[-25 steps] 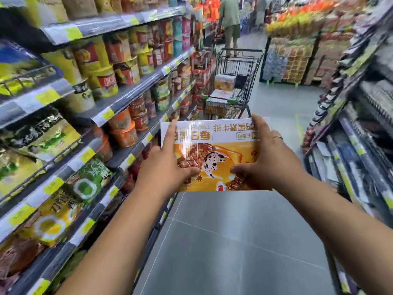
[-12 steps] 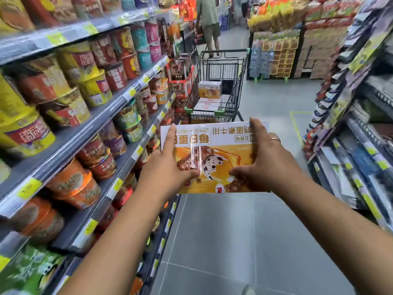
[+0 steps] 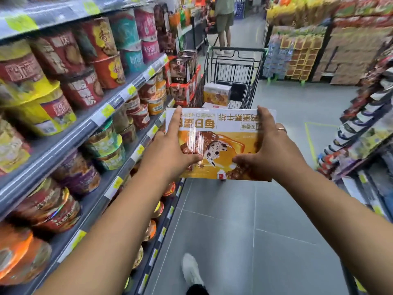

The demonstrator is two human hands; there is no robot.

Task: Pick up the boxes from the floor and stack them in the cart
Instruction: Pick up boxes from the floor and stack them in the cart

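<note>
I carry a flat orange and white box [image 3: 221,133] with upside-down print out in front of me. My left hand [image 3: 170,150] grips its left edge, thumb across the front. My right hand [image 3: 270,150], with a ring on one finger, grips its right edge the same way. Straight ahead, just beyond the box, stands a black wire shopping cart [image 3: 234,67]. Inside the cart sits an upright orange and white box [image 3: 217,93] on top of flat white boxes [image 3: 214,106]. The box I hold hides the cart's near end.
Shelves of instant noodle cups [image 3: 70,99] line the left side of the aisle. Racks of packets [image 3: 365,124] run along the right. A stacked display [image 3: 319,50] stands beyond the cart, and a person [image 3: 224,20] stands far down the aisle. My shoe [image 3: 191,271] treads the grey floor.
I have walked down the aisle toward the cart, which now looks larger and closer. Both hands keep the same hold on the box.
</note>
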